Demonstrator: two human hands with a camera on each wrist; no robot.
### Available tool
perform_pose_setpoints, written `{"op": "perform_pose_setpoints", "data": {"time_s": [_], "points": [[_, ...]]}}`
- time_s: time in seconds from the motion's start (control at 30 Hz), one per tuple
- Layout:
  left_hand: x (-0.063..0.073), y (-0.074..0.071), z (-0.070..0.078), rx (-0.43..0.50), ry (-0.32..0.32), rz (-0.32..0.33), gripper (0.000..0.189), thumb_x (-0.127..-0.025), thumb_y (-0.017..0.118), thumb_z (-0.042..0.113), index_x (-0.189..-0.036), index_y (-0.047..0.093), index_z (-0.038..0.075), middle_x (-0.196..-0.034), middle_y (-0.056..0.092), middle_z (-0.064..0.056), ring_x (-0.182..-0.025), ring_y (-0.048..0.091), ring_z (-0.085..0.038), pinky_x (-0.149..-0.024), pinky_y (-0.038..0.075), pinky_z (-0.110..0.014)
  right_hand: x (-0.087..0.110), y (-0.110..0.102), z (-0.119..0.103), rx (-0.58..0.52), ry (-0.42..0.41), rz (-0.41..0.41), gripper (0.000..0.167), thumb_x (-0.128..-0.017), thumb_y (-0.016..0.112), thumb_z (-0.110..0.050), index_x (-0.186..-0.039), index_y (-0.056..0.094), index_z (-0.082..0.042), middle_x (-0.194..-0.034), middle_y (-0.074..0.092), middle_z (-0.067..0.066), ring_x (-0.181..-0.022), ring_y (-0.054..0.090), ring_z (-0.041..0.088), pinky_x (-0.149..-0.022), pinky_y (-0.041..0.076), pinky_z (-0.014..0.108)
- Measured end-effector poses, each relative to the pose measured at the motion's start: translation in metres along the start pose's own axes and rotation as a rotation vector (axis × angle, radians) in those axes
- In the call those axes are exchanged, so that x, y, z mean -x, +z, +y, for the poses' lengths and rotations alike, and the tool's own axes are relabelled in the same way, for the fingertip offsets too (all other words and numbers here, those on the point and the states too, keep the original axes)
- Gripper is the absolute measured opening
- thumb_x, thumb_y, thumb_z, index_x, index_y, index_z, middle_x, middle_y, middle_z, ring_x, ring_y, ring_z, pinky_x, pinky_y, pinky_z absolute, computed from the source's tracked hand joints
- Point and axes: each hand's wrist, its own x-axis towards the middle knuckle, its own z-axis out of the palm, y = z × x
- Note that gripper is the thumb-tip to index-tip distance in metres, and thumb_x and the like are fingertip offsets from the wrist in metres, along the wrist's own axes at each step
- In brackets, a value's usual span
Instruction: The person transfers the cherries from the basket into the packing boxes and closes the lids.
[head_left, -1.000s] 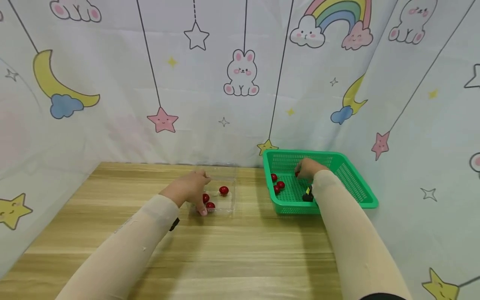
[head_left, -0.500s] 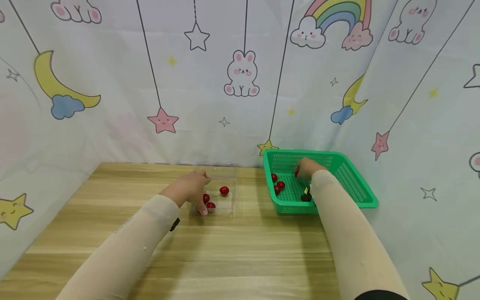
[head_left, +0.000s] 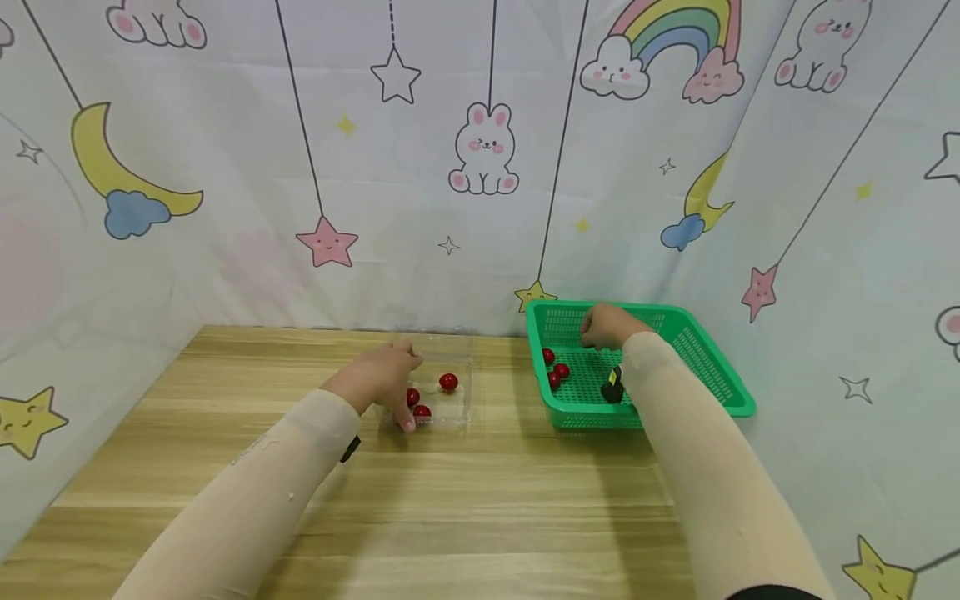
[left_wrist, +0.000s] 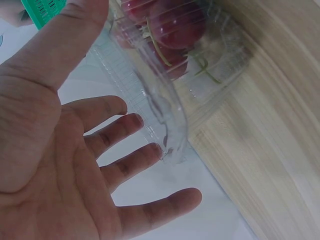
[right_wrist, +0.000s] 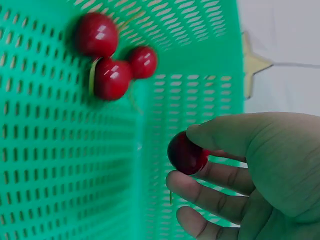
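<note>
In the right wrist view, my right hand (right_wrist: 250, 170) pinches a dark red cherry (right_wrist: 186, 154) between thumb and fingers, above the floor of the green basket (right_wrist: 30, 200). Three more cherries with stems (right_wrist: 112, 80) lie together in the basket. My left hand (head_left: 377, 379) is at the left side of a clear plastic clamshell box (head_left: 453, 412), its fingers spread. In the left wrist view the thumb lies by the box rim and some fingertips reach the clear lid edge (left_wrist: 165, 105). Red cherries (left_wrist: 177, 22) with green stems lie inside the box.
The box and basket (head_left: 652, 410) stand side by side on a wooden table (head_left: 465, 517), with a gap of bare wood between them. A printed cloth (head_left: 405, 208) hangs behind the table and at both sides. A black wrist camera (head_left: 613, 387) sits under the right wrist.
My right hand has risen slightly and shifted left inside the basket, lifting the cherry from its floor. My left hand stays at the box.
</note>
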Motion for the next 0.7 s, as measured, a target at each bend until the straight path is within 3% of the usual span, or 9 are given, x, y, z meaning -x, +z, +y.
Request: {"op": "perform_pose_setpoints", "data": {"time_s": [0.1,0.17,0.27,0.37,0.47,0.7], "points": [[0.000,0.000,0.000,-0.004,0.002,0.000,0.126,-0.075,0.109,0.048,-0.175,0.044,0.009,-0.179,0.042,-0.017,-0.165,0.042,-0.046,-0.130,0.045,-0.066,0.003,-0.004,-0.013,0.015,-0.036,0.037,0.026,-0.107,0.066,-0.011,-0.081,0.064,-0.011,-0.073,0.052,-0.001,-0.067,0.046,0.016,-0.068,0.045,0.035],[-0.001,0.000,-0.001,-0.005,0.003,0.000,0.126,-0.074,0.109,0.048,-0.175,0.044,0.009,-0.178,0.042,-0.017,-0.165,0.043,-0.046,-0.130,0.046,-0.065,0.008,-0.007,-0.024,0.013,-0.064,0.076,0.029,-0.107,0.063,-0.010,-0.078,0.061,-0.012,-0.074,0.053,0.001,-0.068,0.041,0.017,-0.070,0.044,0.039],[-0.002,0.000,-0.001,-0.008,0.005,-0.001,0.127,-0.074,0.109,0.049,-0.175,0.044,0.009,-0.179,0.042,-0.017,-0.165,0.043,-0.046,-0.130,0.046,-0.066,0.019,-0.009,-0.043,0.016,-0.095,0.145,0.019,-0.109,0.062,-0.014,-0.102,0.077,-0.005,-0.103,0.075,0.013,-0.079,0.058,0.022,-0.080,0.055,0.044],[-0.002,0.000,-0.001,-0.006,0.002,0.000,0.127,-0.074,0.109,0.049,-0.176,0.044,0.009,-0.179,0.042,-0.017,-0.165,0.042,-0.046,-0.130,0.046,-0.066,0.026,-0.009,-0.063,0.023,-0.117,0.194,0.025,-0.112,0.063,-0.019,-0.124,0.077,-0.002,-0.130,0.078,0.020,-0.100,0.071,0.030,-0.094,0.061,0.052],[-0.003,0.000,-0.001,-0.004,-0.001,-0.001,0.128,-0.072,0.109,0.049,-0.176,0.044,0.009,-0.178,0.042,-0.016,-0.165,0.042,-0.046,-0.130,0.046,-0.066,0.031,-0.007,-0.084,0.032,-0.152,0.219,0.024,-0.112,0.066,-0.020,-0.126,0.076,-0.004,-0.128,0.078,0.019,-0.110,0.074,0.034,-0.099,0.062,0.053],[-0.001,-0.001,0.001,-0.010,-0.002,-0.005,0.127,-0.073,0.109,0.049,-0.175,0.045,0.009,-0.178,0.042,-0.018,-0.165,0.041,-0.048,-0.130,0.045,-0.067,0.042,0.012,-0.134,0.073,-0.302,0.198,0.020,-0.112,0.069,-0.021,-0.124,0.079,-0.008,-0.123,0.080,0.011,-0.109,0.075,0.029,-0.098,0.065,0.047]]}}
